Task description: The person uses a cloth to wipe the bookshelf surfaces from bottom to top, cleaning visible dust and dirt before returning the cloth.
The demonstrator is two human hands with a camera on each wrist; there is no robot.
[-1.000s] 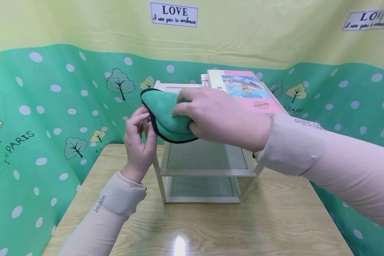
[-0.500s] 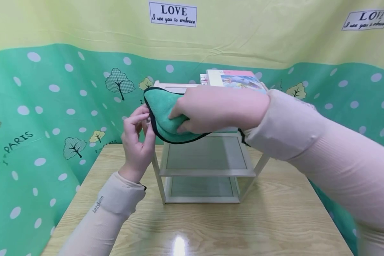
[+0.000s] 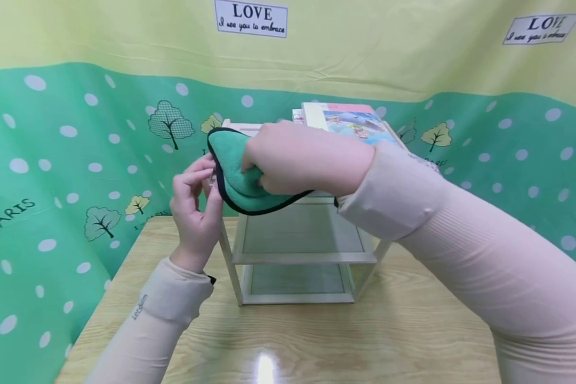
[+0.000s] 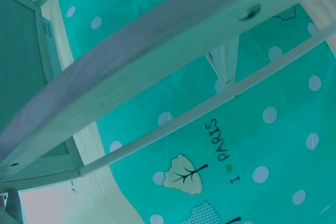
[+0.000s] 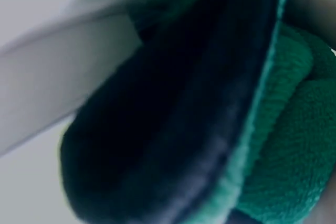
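A green cloth with black edging (image 3: 230,165) lies over the front left of a white shelf rack's (image 3: 304,259) top. My right hand (image 3: 302,157) holds the cloth from above with bent fingers pressed into it. Folds of the cloth (image 5: 286,156) fill much of the right wrist view. At the rack's upper left front corner, my left hand (image 3: 194,213) grips the frame between thumb and fingers. The cloth's edge touches or nearly touches those fingertips. A curved frame bar (image 4: 131,51) crosses the left wrist view, where the left hand is barely visible.
Books with a pink cover (image 3: 357,125) lie on the right of the rack's top. Two lower shelves have greyish panels (image 3: 300,229). The rack stands on a wood-grain table (image 3: 288,336), and a patterned green and yellow curtain (image 3: 101,160) surrounds it.
My right wrist has turned and its forearm swung lower, while the fingers bend more into the cloth. The left hand keeps its grip on the frame. The head view has shifted slightly right.
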